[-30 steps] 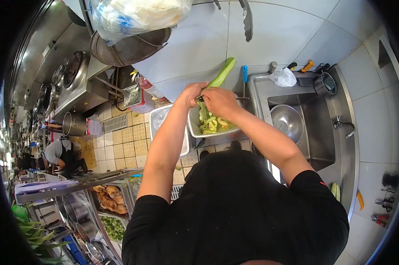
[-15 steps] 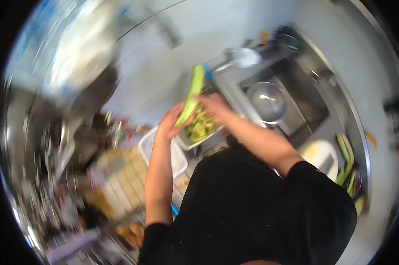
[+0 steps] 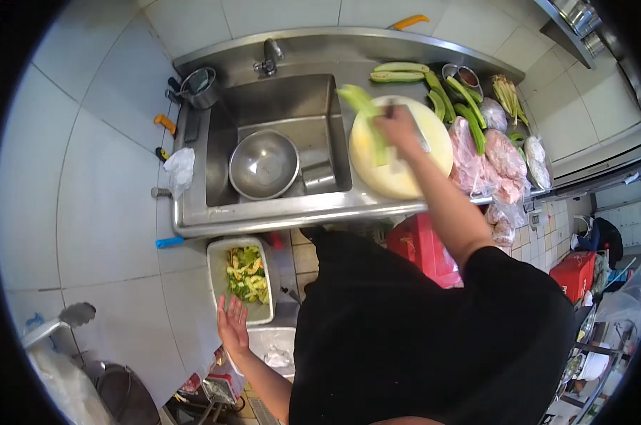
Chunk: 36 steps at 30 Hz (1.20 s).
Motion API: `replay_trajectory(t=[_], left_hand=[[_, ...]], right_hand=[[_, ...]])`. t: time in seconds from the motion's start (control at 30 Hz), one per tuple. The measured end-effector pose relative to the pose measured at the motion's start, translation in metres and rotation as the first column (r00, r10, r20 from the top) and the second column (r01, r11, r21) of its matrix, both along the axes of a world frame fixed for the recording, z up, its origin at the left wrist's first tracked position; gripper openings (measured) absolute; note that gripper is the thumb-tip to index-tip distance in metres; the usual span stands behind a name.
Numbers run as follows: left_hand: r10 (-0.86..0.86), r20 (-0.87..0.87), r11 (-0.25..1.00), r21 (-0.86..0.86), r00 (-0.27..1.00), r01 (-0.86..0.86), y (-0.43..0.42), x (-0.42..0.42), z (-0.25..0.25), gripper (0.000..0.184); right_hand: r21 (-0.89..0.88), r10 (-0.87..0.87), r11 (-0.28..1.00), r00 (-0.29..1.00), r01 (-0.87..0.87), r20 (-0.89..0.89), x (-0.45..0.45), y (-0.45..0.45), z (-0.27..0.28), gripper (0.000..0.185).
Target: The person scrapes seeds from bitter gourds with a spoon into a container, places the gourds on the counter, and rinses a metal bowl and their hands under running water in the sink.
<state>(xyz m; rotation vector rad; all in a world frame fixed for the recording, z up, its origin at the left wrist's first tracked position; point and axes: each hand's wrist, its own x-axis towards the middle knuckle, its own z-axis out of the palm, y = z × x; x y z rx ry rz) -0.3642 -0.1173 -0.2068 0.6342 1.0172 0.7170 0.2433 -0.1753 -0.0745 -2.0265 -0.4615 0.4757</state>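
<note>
My right hand [image 3: 400,131], smeared by motion, is over the round cutting board [image 3: 430,173]. Its fingers appear closed on a pale green cucumber half [image 3: 363,105], which is blurred too. Beside that hand shows a knife blade [image 3: 418,126] on the board. My left hand [image 3: 233,327] is empty, its fingers stretched out, near the lower edge of a white bin [image 3: 215,248]. Scooped-out yellow-green pulp and scraps [image 3: 248,275] lie inside the bin.
Left of the board, the steel sink [image 3: 225,117] holds a metal bowl [image 3: 263,164]. Several green cucumbers [image 3: 441,98] and bagged meat [image 3: 469,159] crowd the counter's right side. A red crate [image 3: 416,244] stands below the counter, and a second white tub [image 3: 271,347] adjoins the bin.
The view has swung from the bin round to the sink and board. My left hand has let go of the cucumber half; it is now over the board at my right hand.
</note>
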Motion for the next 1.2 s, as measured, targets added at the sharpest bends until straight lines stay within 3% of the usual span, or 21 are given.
replay_trajectory(t=[0.03, 0.07, 0.1, 0.17, 0.27, 0.37, 0.43, 0.5, 0.6, 0.7, 0.77, 0.83, 0.9, 0.93, 0.97, 1.0, 1.03, 1.07, 1.1, 1.17, 1.2], left_hand=[[0.049, -0.024, 0.998, -0.032, 0.999, -0.050, -0.001, -0.004, -0.011, 0.064], [0.076, -0.031, 0.996, -0.054, 0.997, -0.078, -0.001, -0.007, -0.025, 0.063], [0.101, -0.046, 0.992, -0.073, 0.994, -0.104, -0.001, -0.013, -0.036, 0.061], [0.201, -0.094, 0.966, -0.145, 0.975, -0.213, 0.003, -0.012, -0.049, 0.057], [0.293, -0.150, 0.933, -0.170, 0.944, -0.317, 0.011, 0.001, -0.041, 0.055], [0.363, -0.190, 0.908, -0.147, 0.912, -0.392, 0.022, 0.007, -0.030, 0.047], [0.372, -0.211, 0.907, -0.123, 0.904, -0.402, 0.026, 0.013, -0.018, 0.054], [0.386, -0.257, 0.906, -0.076, 0.886, -0.417, 0.029, 0.023, -0.006, 0.055], [0.428, -0.306, 0.889, -0.026, 0.851, -0.456, 0.024, 0.049, 0.022, 0.057], [0.415, -0.337, 0.899, 0.007, 0.845, -0.439, 0.013, 0.062, 0.029, 0.059], [0.410, -0.373, 0.895, -0.008, 0.832, -0.445, -0.003, 0.067, 0.034, 0.061], [0.411, -0.407, 0.889, -0.019, 0.816, -0.457, -0.019, 0.078, 0.042, 0.062], [0.418, -0.452, 0.866, -0.063, 0.788, -0.496, -0.039, 0.084, 0.043, 0.065], [0.448, -0.388, 0.857, -0.071, 0.806, -0.510, -0.051, 0.074, 0.037, 0.065], [0.458, -0.433, 0.840, -0.075, 0.777, -0.537, -0.058, 0.075, 0.037, 0.065], [0.475, -0.429, 0.830, -0.072, 0.768, -0.554, -0.067, 0.071, 0.034, 0.065], [0.496, -0.465, 0.810, -0.059, 0.734, -0.584, -0.070, 0.081, 0.045, 0.066], [0.521, -0.466, 0.791, -0.051, 0.715, -0.609, -0.073, 0.087, 0.054, 0.060], [0.546, -0.468, 0.773, -0.036, 0.694, -0.633, -0.077, 0.091, 0.061, 0.051], [0.605, -0.441, 0.731, -0.022, 0.663, -0.682, -0.084, 0.091, 0.066, 0.042], [0.632, -0.419, 0.711, -0.020, 0.652, -0.703, -0.088, 0.090, 0.067, 0.040]], right_hand=[[0.113, -0.086, 0.991, 0.982, 0.067, 0.170, 0.052, -0.028, -0.015, 0.042], [0.095, -0.147, 0.987, 0.963, 0.128, 0.224, 0.104, -0.057, -0.026, 0.048], [-0.036, -0.216, 0.971, 0.935, 0.235, 0.280, 0.132, -0.079, -0.011, 0.051], [-0.112, -0.143, 0.973, 0.907, 0.203, 0.397, 0.202, -0.112, -0.016, 0.051], [-0.453, -0.159, 0.785, 0.845, 0.422, 0.511, 0.276, -0.137, -0.022, 0.060], [-0.509, -0.061, 0.758, 0.821, 0.408, 0.568, 0.291, -0.114, -0.008, 0.061], [-0.521, 0.015, 0.767, 0.802, 0.374, 0.598, 0.313, -0.091, -0.022, 0.058], [-0.645, 0.350, 0.760, 0.790, 0.076, 0.504, 0.331, -0.054, -0.034, 0.053], [-0.705, 0.427, 0.707, 0.828, -0.056, 0.362, 0.342, 0.007, -0.071, 0.050], [-0.773, 0.558, 0.611, 0.785, -0.171, 0.267, 0.337, 0.068, -0.088, 0.052], [-0.787, 0.685, 0.589, 0.630, -0.184, 0.365, 0.338, 0.092, -0.116, 0.057], [-0.833, 0.780, 0.484, 0.565, -0.268, 0.271, 0.343, 0.106, -0.131, 0.064], [-0.944, 0.896, 0.211, 0.436, -0.253, 0.083, 0.357, 0.125, -0.156, 0.066], [-0.956, 0.945, 0.195, 0.303, -0.218, 0.124, 0.366, 0.127, -0.176, 0.069], [-0.965, 0.975, 0.189, 0.153, -0.183, 0.162, 0.378, 0.121, -0.198, 0.072], [-0.972, 0.984, 0.151, -0.064, -0.181, 0.165, 0.388, 0.115, -0.212, 0.073], [-0.970, 0.954, 0.092, 0.300, -0.223, 0.021, 0.340, 0.121, -0.143, 0.076], [-0.948, 0.936, 0.114, 0.352, -0.298, 0.002, 0.354, 0.120, -0.157, 0.078], [-0.945, 0.981, 0.117, 0.182, -0.305, 0.062, 0.374, 0.118, -0.177, 0.077], [-0.821, 0.948, 0.297, 0.251, -0.488, 0.195, 0.336, 0.131, -0.128, 0.063], [-0.687, 0.909, 0.416, 0.264, -0.596, 0.323, 0.360, 0.142, -0.157, 0.064]])
